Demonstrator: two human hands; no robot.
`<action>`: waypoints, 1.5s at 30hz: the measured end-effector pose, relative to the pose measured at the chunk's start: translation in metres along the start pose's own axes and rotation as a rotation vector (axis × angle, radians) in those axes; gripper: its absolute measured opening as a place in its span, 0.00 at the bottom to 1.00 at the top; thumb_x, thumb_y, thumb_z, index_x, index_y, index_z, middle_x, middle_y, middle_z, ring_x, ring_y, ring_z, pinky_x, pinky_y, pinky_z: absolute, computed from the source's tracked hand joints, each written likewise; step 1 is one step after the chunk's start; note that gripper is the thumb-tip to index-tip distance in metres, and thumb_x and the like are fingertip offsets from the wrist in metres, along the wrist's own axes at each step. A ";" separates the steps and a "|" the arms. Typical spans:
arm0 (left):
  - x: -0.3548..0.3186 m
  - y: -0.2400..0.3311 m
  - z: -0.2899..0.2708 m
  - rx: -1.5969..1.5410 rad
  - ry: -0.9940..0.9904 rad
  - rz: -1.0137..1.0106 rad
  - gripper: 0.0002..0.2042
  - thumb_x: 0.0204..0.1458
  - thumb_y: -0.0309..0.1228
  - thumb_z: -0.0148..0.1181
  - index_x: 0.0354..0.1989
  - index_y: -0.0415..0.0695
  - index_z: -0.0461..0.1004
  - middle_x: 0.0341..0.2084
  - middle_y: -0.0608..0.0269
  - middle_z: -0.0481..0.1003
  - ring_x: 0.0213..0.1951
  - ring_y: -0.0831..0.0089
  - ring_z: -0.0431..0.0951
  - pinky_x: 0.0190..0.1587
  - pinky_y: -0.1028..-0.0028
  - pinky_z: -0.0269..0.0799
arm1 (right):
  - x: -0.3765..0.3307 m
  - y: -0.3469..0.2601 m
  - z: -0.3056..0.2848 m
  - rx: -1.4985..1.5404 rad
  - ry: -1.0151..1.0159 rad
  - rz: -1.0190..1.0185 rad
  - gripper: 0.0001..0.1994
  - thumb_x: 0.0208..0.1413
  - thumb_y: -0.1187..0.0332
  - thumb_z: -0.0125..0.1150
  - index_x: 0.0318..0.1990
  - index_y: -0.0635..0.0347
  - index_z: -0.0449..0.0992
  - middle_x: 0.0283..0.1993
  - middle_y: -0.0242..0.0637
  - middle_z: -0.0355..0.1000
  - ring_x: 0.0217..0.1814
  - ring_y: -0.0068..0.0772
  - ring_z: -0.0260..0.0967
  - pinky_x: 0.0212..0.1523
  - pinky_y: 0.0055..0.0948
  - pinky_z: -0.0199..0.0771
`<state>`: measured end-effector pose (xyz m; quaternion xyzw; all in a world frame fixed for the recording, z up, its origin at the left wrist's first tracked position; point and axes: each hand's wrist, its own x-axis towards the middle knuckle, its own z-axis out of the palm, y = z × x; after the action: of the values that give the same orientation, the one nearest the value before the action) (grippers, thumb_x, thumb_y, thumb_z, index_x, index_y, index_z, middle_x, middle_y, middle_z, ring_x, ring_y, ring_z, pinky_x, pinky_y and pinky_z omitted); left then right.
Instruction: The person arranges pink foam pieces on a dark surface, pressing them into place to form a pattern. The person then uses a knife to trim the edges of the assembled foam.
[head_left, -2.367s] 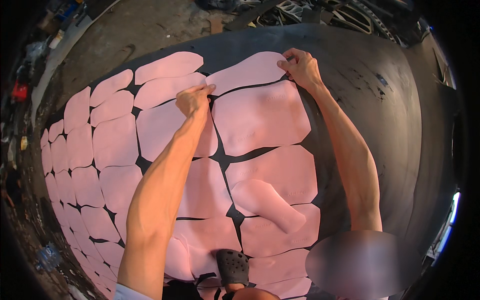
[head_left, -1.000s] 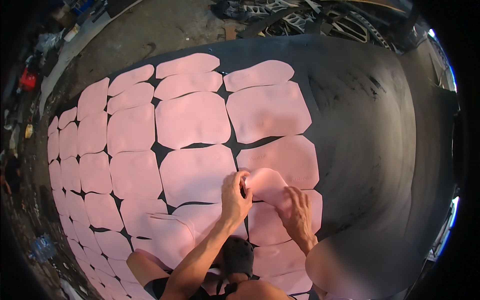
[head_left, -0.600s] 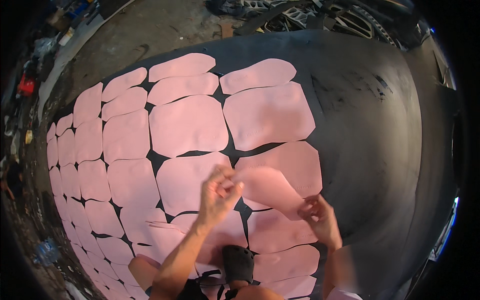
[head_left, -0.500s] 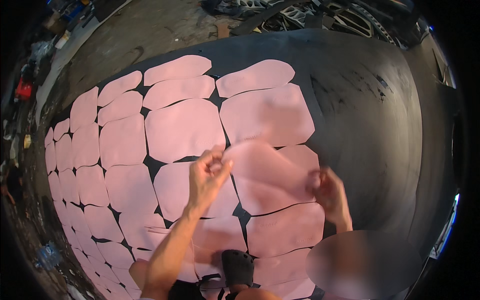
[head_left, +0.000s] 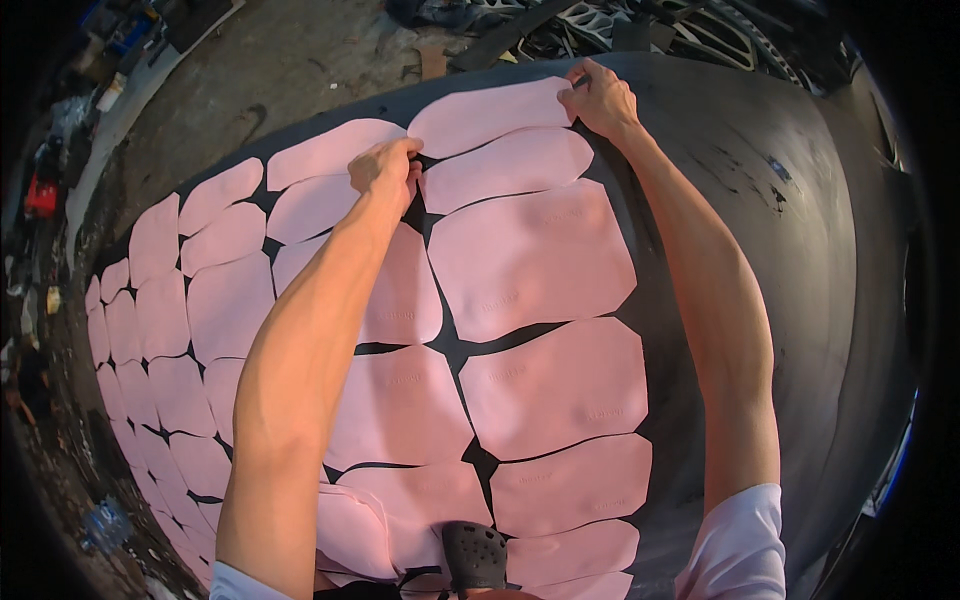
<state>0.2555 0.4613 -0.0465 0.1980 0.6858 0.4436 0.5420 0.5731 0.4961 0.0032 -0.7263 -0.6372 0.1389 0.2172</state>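
At the far edge of the laid-out rows, a pink sheet piece point(head_left: 490, 112) with rounded corners lies flat or nearly flat. My left hand point(head_left: 385, 168) pinches its near left corner, with the fingers closed. My right hand point(head_left: 602, 100) grips its far right end between thumb and fingers. Just below it lies a similar narrow pink piece point(head_left: 510, 170), and a larger squarish pink piece point(head_left: 530, 260) comes after that. All of them rest on a wide black sheet point(head_left: 730, 300). My left forearm covers part of the rows beside it.
Many pink pieces point(head_left: 230, 305) spread leftward in rows with narrow black gaps. A small stack of pink pieces point(head_left: 350, 530) lies near me, beside my dark clog point(head_left: 475, 555). Black scrap parts point(head_left: 590, 30) are heaped beyond the sheet. A clear plastic bottle point(head_left: 105, 525) lies at the left.
Both hands have moved away from me to the far edge, carrying the pink piece. It was raised and bent over the middle rows; now it lies spread out at the far end.
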 end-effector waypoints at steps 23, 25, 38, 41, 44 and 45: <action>0.002 -0.029 0.005 1.214 -0.184 1.190 0.28 0.70 0.35 0.59 0.78 0.45 0.67 0.78 0.47 0.66 0.79 0.50 0.64 0.78 0.44 0.56 | -0.031 -0.047 0.070 -0.124 0.216 -0.701 0.28 0.73 0.63 0.60 0.77 0.57 0.69 0.78 0.47 0.68 0.81 0.50 0.64 0.76 0.62 0.68; 0.005 -0.052 0.007 1.202 -0.164 1.140 0.33 0.75 0.44 0.51 0.85 0.45 0.57 0.83 0.45 0.58 0.84 0.48 0.55 0.83 0.40 0.45 | -0.064 -0.050 0.113 -0.365 -0.018 -0.685 0.30 0.79 0.52 0.48 0.82 0.53 0.65 0.87 0.43 0.59 0.89 0.45 0.55 0.87 0.55 0.52; -0.077 -0.062 -0.223 0.803 0.210 1.169 0.25 0.73 0.38 0.58 0.75 0.41 0.72 0.75 0.48 0.70 0.80 0.48 0.61 0.81 0.47 0.51 | -0.105 0.002 0.053 -0.607 0.017 -0.148 0.39 0.80 0.48 0.45 0.83 0.75 0.55 0.89 0.60 0.49 0.94 0.57 0.41 0.91 0.58 0.34; -0.129 -0.155 -0.497 0.951 0.674 0.845 0.24 0.73 0.37 0.58 0.74 0.40 0.74 0.71 0.48 0.75 0.75 0.43 0.66 0.80 0.47 0.54 | -0.166 -0.037 0.048 -0.616 -0.013 -0.226 0.40 0.80 0.46 0.46 0.82 0.76 0.56 0.89 0.61 0.50 0.93 0.60 0.42 0.90 0.60 0.32; -0.224 -0.210 -0.661 0.811 1.313 -0.401 0.40 0.69 0.59 0.61 0.81 0.45 0.67 0.79 0.43 0.65 0.79 0.43 0.63 0.80 0.48 0.59 | -0.272 -0.049 0.038 -0.641 -0.123 -0.174 0.40 0.79 0.47 0.50 0.82 0.74 0.57 0.88 0.61 0.51 0.92 0.60 0.45 0.89 0.61 0.38; -0.271 -0.224 -0.722 0.747 1.308 -0.627 0.45 0.65 0.62 0.63 0.83 0.46 0.59 0.81 0.41 0.60 0.80 0.40 0.59 0.81 0.46 0.56 | -0.313 -0.064 0.036 -0.600 -0.197 -0.167 0.40 0.78 0.49 0.56 0.82 0.74 0.57 0.87 0.61 0.53 0.91 0.61 0.47 0.88 0.60 0.44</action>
<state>-0.2711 -0.1448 -0.0634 -0.1346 0.9897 0.0392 0.0291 0.4536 0.1987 -0.0195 -0.6862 -0.7251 -0.0037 -0.0589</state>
